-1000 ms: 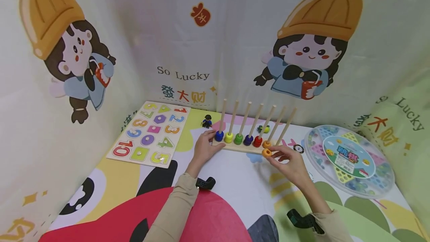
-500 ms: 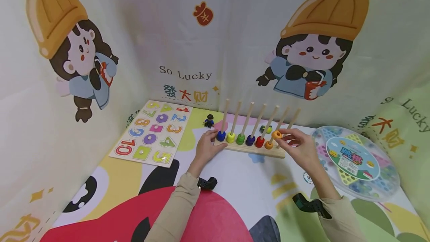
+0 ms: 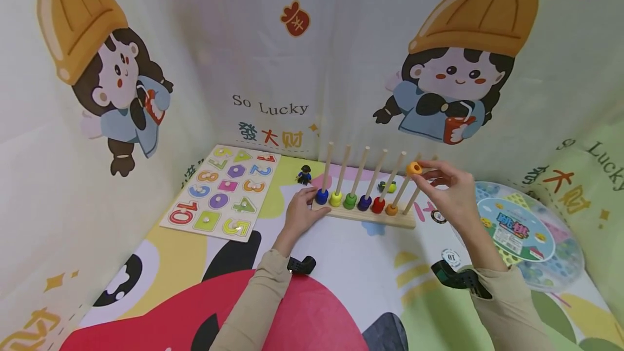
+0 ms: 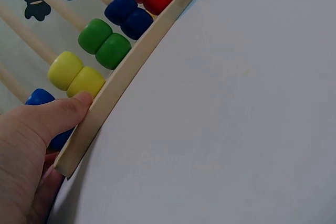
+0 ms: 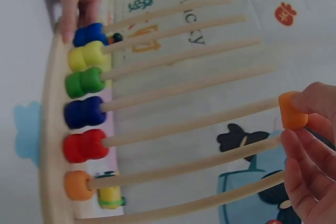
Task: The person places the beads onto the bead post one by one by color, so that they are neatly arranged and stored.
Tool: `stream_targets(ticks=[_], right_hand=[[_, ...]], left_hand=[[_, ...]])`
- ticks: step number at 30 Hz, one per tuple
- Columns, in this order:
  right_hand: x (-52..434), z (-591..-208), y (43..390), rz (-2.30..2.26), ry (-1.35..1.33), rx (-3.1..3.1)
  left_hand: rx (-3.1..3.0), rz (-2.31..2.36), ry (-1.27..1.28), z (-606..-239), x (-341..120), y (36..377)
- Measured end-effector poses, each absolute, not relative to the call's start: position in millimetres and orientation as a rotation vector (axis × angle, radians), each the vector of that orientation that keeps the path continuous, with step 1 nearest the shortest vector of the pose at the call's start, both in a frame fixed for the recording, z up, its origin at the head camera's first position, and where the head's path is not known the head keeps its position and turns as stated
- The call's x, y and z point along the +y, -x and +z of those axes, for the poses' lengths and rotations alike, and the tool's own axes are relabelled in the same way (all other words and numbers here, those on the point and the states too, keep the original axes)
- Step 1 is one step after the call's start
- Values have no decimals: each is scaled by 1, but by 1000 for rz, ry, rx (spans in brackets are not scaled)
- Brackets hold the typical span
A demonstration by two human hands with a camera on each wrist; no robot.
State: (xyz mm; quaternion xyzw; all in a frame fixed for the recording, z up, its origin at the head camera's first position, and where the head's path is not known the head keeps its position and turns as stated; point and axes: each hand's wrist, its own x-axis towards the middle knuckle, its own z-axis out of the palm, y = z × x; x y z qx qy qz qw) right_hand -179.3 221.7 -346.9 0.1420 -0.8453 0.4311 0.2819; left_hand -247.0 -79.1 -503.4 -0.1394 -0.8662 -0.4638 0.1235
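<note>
A wooden peg stand [image 3: 372, 218] carries a row of upright pegs. In the right wrist view, paired blue, yellow, green, dark blue and red beads [image 5: 85, 145] sit at the bottoms of their pegs. One orange bead [image 5: 79, 185] sits low on the sixth peg; the seventh bears none. My left hand [image 3: 299, 215] grips the stand's left end, its thumb against the front beside the yellow beads [image 4: 85, 81]. Between thumb and fingers, my right hand [image 3: 450, 193] pinches another orange bead [image 3: 414, 169] at the top of the sixth peg. Whether the peg has entered its hole, I cannot tell.
A number-and-shape puzzle board [image 3: 221, 194] lies to the left. Behind the stand are a small toy figure [image 3: 304, 175] and a green-yellow toy [image 3: 388, 187]. A round clear game box [image 3: 528, 237] lies at right, near two round chips [image 3: 450, 257].
My right hand has lifted the orange bead from low in front of the stand up to the top of the sixth peg. The left hand keeps its grip on the stand.
</note>
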Motion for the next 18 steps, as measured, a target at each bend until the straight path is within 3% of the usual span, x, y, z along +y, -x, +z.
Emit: stream_targets(ticks=[18], right_hand=[[226,-313,195,997,-263,-2338]], left_hand=[[-2521,-1342,411,-504,-81,245]])
